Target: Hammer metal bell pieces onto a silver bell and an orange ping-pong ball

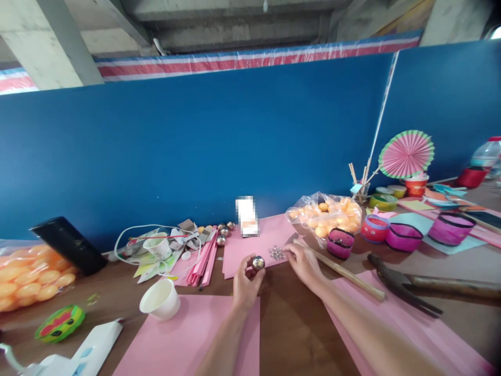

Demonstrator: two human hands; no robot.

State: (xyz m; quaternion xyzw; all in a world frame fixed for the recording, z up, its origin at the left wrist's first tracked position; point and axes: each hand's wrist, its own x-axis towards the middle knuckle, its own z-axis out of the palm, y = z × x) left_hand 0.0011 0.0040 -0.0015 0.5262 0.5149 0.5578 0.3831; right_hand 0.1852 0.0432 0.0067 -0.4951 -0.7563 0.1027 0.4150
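Observation:
My left hand (246, 284) is closed around a shiny metal ball (258, 262), held between thumb and fingers just above the table. My right hand (304, 265) reaches to a small heap of silvery bits (276, 253) on a pink paper sheet (242, 256). Its fingertips are pinched together at the heap's right edge; whatever may be between them is too small to make out. Several more shiny balls (221, 241) lie at the back, left of the pink sheet. A wooden stick (348, 274) rests beside my right wrist.
A white cup (160, 300) stands on pink paper to the left. An axe-like tool with a wooden handle (450, 283) lies at right, near magenta pouches (404, 237). A bag of orange balls (326, 215) sits behind. A blue partition (235, 130) closes off the back.

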